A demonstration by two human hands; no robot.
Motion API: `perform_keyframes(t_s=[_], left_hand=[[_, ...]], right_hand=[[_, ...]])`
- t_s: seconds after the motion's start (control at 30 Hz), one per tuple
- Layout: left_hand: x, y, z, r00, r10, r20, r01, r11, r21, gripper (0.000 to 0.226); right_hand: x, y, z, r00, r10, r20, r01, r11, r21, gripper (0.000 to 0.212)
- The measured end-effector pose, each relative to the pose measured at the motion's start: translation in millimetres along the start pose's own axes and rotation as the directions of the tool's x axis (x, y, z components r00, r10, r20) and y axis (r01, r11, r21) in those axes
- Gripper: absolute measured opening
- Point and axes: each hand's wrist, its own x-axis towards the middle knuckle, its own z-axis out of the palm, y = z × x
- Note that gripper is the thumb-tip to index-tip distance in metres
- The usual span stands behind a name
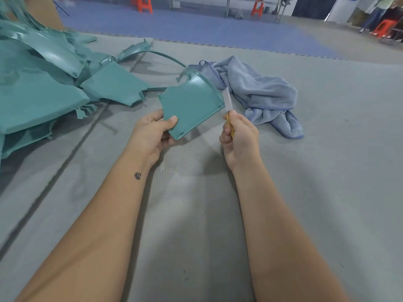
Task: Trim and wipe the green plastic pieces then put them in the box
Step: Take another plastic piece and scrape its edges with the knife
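Observation:
My left hand (152, 131) pinches the near left corner of a green plastic piece (192, 103), a fan-shaped panel with a curved rim, held up above the grey mat. My right hand (238, 140) grips a yellow-handled knife (229, 105), its pale blade pointing up along the piece's right edge. A crumpled blue-grey cloth (253, 92) lies on the mat just behind the piece. A heap of green plastic pieces (43, 83) fills the left side. A brown cardboard surface (43, 9) shows at the top left, behind the heap.
I am over a grey foam mat (196, 214) with a dark seam running diagonally on the left. Beyond it lies blue floor with orange stools (144, 4) and table legs. A person (375, 16) stands at the far right.

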Motion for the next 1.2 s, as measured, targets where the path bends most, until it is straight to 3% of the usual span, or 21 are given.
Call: perform_keyframes(t_s=[0.07, 0.13, 0.23, 0.37, 0.5, 0.73, 1.2], left_hand=[[-0.1, -0.4, -0.2, 1.000, 0.024, -0.014, -0.025, 1.000, -0.014, 0.024], [1.4, 0.5, -1.6, 0.998, 0.044, -0.053, -0.044, 0.999, -0.007, 0.025], [4.7, 0.8, -5.6, 0.994, 0.069, -0.084, -0.068, 0.998, 0.010, 0.026], [6.2, 1.4, -10.2, 0.994, 0.087, -0.070, -0.086, 0.996, 0.011, 0.029], [6.3, 2.2, -11.1, 0.996, 0.089, -0.033, -0.088, 0.996, 0.010, 0.029], [4.6, 2.0, -9.0, 0.998, 0.065, -0.012, -0.065, 0.997, 0.047, 0.028], [2.6, 2.9, -8.7, 0.999, 0.038, 0.009, -0.038, 0.999, 0.008, 0.025]], right_hand=[[0.1, -3.5, -1.4, 0.999, 0.015, -0.030, -0.011, 0.991, 0.131, 0.020], [0.7, -5.8, -4.6, 0.998, -0.030, -0.055, 0.037, 0.988, 0.147, 0.017], [1.5, -8.1, -6.7, 0.991, -0.108, -0.077, 0.112, 0.993, 0.042, 0.016], [4.0, -10.3, -5.7, 0.992, -0.119, -0.051, 0.110, 0.981, -0.161, 0.044], [1.5, -7.0, -4.0, 0.978, -0.208, -0.013, 0.191, 0.922, -0.338, 0.029], [-0.4, -5.7, -4.5, 0.959, -0.277, 0.061, 0.282, 0.908, -0.309, 0.016], [-0.2, -1.5, -6.4, 0.949, -0.280, 0.147, 0.313, 0.894, -0.320, 0.017]])
